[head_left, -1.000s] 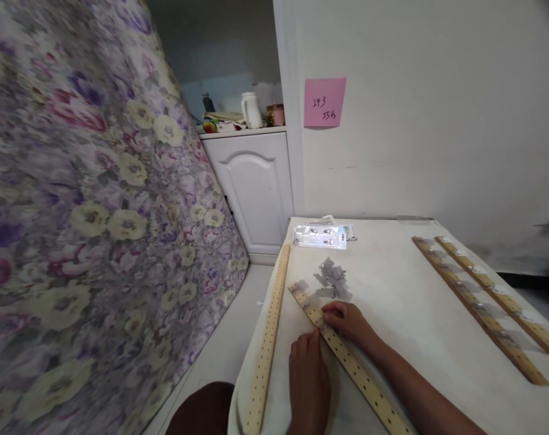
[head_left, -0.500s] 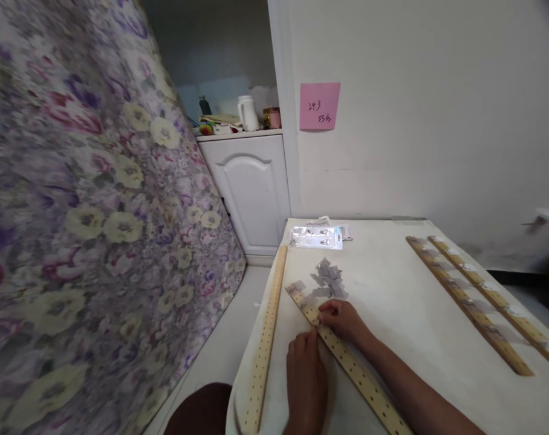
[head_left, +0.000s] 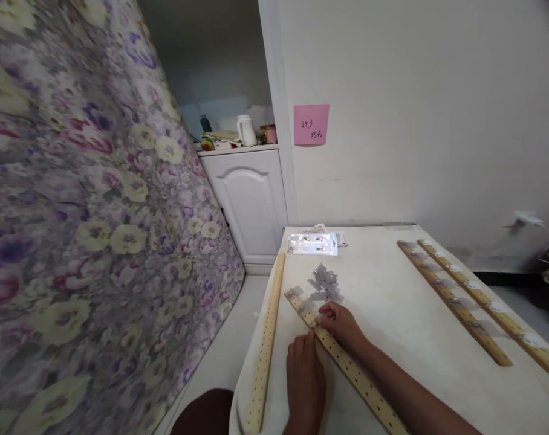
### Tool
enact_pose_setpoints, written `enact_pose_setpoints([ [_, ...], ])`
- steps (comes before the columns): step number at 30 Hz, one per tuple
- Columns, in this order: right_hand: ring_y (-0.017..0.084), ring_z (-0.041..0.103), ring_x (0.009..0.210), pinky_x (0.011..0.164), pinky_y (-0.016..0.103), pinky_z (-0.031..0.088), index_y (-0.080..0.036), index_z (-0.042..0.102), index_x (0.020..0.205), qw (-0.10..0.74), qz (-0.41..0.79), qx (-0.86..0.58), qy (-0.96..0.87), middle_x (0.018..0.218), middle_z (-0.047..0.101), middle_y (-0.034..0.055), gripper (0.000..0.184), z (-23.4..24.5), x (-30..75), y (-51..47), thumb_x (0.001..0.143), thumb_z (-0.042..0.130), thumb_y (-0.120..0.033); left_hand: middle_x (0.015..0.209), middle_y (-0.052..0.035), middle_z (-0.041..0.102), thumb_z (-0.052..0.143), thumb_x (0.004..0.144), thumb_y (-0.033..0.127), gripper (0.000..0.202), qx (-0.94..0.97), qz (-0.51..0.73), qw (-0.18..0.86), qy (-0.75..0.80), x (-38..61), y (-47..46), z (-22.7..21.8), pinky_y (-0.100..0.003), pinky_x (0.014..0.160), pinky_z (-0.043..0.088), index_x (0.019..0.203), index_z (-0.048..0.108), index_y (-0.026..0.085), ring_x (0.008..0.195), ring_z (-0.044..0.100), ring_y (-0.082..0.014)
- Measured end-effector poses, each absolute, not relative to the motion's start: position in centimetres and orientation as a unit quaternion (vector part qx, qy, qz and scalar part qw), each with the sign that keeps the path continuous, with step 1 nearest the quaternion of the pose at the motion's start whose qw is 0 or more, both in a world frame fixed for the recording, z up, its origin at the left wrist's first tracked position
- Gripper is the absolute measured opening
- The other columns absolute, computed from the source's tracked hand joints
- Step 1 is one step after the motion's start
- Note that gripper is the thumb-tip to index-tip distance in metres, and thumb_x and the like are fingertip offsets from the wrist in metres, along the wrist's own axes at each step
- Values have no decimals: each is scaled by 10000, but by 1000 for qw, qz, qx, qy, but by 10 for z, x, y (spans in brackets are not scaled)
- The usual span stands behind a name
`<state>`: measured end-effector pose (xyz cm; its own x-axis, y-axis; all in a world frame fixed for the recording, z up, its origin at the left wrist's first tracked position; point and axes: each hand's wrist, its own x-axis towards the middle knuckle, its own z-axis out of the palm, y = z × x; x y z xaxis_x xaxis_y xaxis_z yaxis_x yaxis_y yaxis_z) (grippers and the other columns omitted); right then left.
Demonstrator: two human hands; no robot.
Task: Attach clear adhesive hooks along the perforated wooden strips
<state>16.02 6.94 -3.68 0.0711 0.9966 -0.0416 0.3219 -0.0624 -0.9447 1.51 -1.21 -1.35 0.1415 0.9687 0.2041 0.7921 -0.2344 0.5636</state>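
Note:
A long pale wooden strip with rows of holes (head_left: 347, 368) lies slantwise on the table under my hands. My right hand (head_left: 340, 321) reaches in from the right, thumb and fingers pinched over the strip; what they hold is too small to make out. On its other side my left hand (head_left: 305, 370) is closed, its fingertips at the strip's edge beside the right fingers. Small clear pieces with shiny metal bits (head_left: 297, 300) sit on the strip's far end. A loose pile of small grey translucent cards (head_left: 325, 281) lies just beyond my right hand.
Another perforated strip (head_left: 268, 344) lies along the table's left edge. Two strips bearing several clear pieces (head_left: 453, 302) (head_left: 487, 302) lie at the right. A clear blister pack (head_left: 313, 243) is at the back. The white table (head_left: 383, 278) meets the wall; a floral curtain (head_left: 111, 241) hangs left.
The camera view has shifted slightly, so the note, cabinet and table sit lower in the picture. Both hands stay at the same spot on the strip, with little visible finger movement.

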Motion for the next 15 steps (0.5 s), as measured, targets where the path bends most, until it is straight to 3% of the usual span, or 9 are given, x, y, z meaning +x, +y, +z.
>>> enact_pose_setpoints([
  [8,99,524,479,486,218,407,-179,601,907,438,407,-596,-536,699,595,-20,226,-35,161,60,763,548,-345,1066,-82,555,341,844,72,442,738,297,159,585,14,-13,-16,-346,894,370,1246,502,164,968,478,-209],
  [11,112,518,468,475,229,404,-184,588,827,448,374,-608,-539,654,574,-26,192,-35,175,57,773,508,-349,1040,-80,559,337,861,99,372,729,324,174,577,14,-13,-12,-360,879,383,1163,541,170,953,478,-213],
  [15,154,540,592,572,255,414,-194,572,766,463,308,-639,-531,632,554,-24,137,-31,201,63,731,542,-323,979,-72,574,366,865,150,265,717,359,186,568,14,-12,-11,-373,846,409,1019,578,188,922,501,-222],
])
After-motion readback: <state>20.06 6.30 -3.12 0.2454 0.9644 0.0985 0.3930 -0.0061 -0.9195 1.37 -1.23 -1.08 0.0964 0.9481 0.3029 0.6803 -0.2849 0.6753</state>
